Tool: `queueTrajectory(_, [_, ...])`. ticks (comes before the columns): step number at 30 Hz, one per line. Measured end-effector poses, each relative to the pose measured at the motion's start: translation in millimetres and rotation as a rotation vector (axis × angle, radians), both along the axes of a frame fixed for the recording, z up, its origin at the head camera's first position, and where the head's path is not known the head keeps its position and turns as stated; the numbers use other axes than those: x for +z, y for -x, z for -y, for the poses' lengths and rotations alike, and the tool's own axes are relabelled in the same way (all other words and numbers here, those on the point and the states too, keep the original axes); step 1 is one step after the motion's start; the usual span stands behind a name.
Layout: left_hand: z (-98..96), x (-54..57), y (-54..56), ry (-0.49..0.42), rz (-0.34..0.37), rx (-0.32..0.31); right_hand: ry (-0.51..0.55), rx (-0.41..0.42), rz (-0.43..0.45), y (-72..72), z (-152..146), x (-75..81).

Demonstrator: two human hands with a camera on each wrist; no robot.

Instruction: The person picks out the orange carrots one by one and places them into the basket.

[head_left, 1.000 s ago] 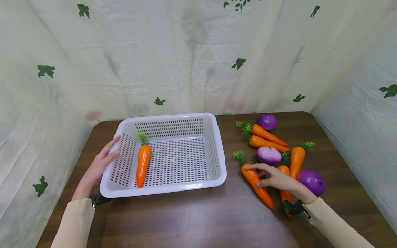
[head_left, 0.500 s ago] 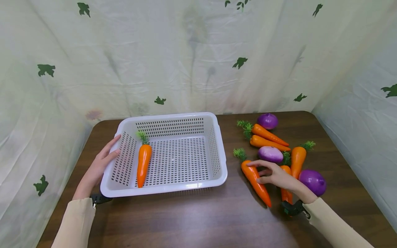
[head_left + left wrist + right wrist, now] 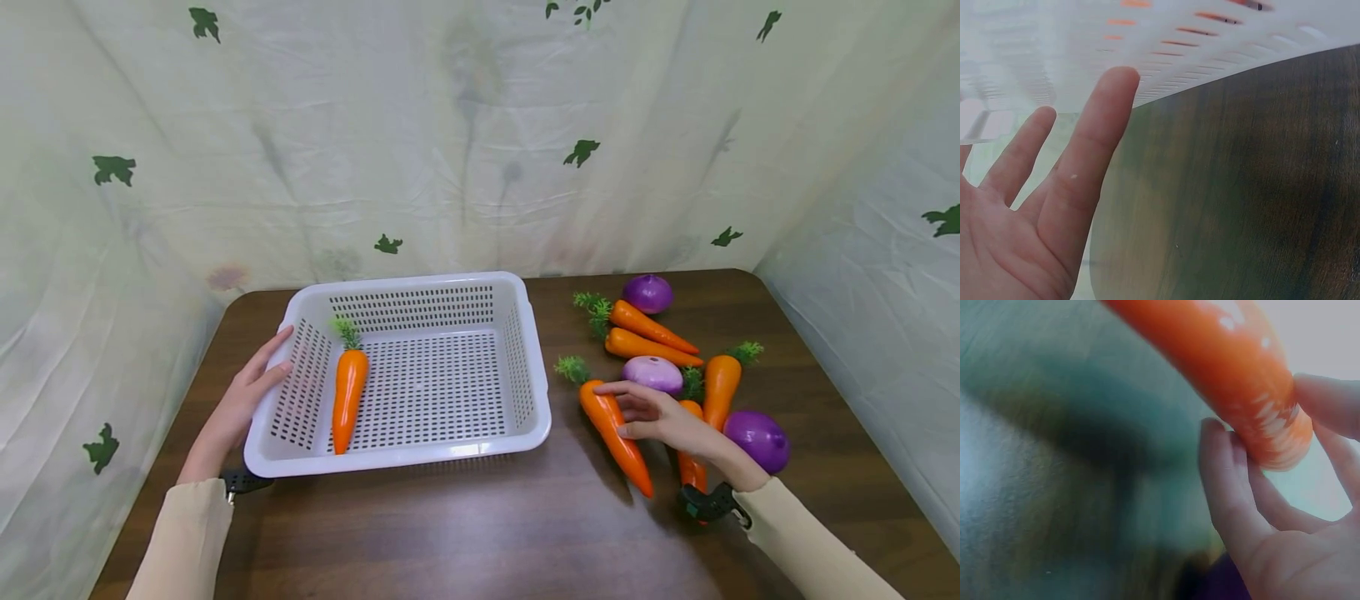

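I've got the carrot (image 3: 624,452) pinched near its leafy end by the right hand (image 3: 663,419), right of the basket (image 3: 405,458); it slants, leaves toward the far edge of the table (image 3: 450,533), tip toward the near. Farther off, the left hand (image 3: 238,404) rests straight fingers on the basket's side.

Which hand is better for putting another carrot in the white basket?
Probably the right hand: it grips a carrot to the right of the white basket. The left hand has no carrot and touches the basket's left side, so it seems better for holding the basket steady.
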State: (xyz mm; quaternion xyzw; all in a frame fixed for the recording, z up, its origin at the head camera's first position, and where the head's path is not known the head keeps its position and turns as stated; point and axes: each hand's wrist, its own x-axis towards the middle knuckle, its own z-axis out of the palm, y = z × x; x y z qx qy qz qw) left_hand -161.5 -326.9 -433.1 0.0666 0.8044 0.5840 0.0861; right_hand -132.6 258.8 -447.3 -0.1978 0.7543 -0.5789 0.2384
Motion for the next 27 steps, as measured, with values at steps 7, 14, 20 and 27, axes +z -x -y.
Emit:
queueTrajectory(7, [-0.8,0.6,0.0,-0.001,0.002,0.0,0.016,-0.042,-0.037,4.1,3,11.9])
queueTrajectory(14, [-0.5,0.7,-0.3,0.003,0.003,0.004,0.014,-0.079,-0.084,9.7,6,28.3])
queueTrajectory(20, [-0.1,-0.4,0.3,0.004,0.008,0.005,0.012,-0.106,-0.052,16.8,8,42.3])
queueTrajectory(27, [-1.0,-1.1,0.4,-0.003,0.008,0.01,0.026,-0.114,-0.018,26.3,16,56.4])
